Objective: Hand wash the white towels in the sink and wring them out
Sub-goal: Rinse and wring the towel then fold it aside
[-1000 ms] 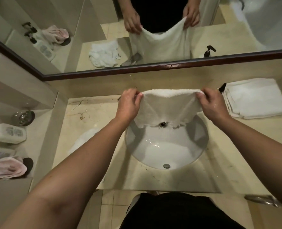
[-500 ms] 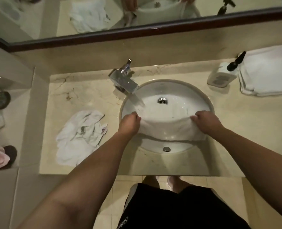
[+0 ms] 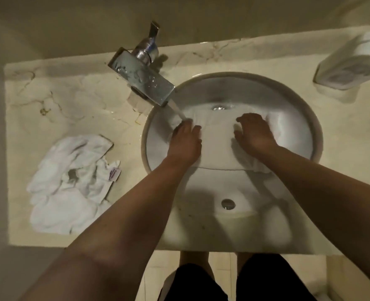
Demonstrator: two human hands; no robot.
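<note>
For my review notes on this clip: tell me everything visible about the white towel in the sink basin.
The white towel is a soft terry-looking cloth, spread across the far half of the round sink, its near edge running straight across the bowl. It looks wet; water from the chrome faucet lands on its left end. The left hand and right hand rest on it with fingers extended, pressing it down. Its far edge bunches near the overflow hole.

Beige marble countertop [image 3: 71, 101], veined. Round white sink [image 3: 310, 135] set into it, centre-right. Chrome faucet [image 3: 140, 72] at far-left of sink, water running. Crumpled white towel [image 3: 67, 187] lying on left side. White pump bottle [image 3: 349, 68] at far right, partly cut off.
</note>
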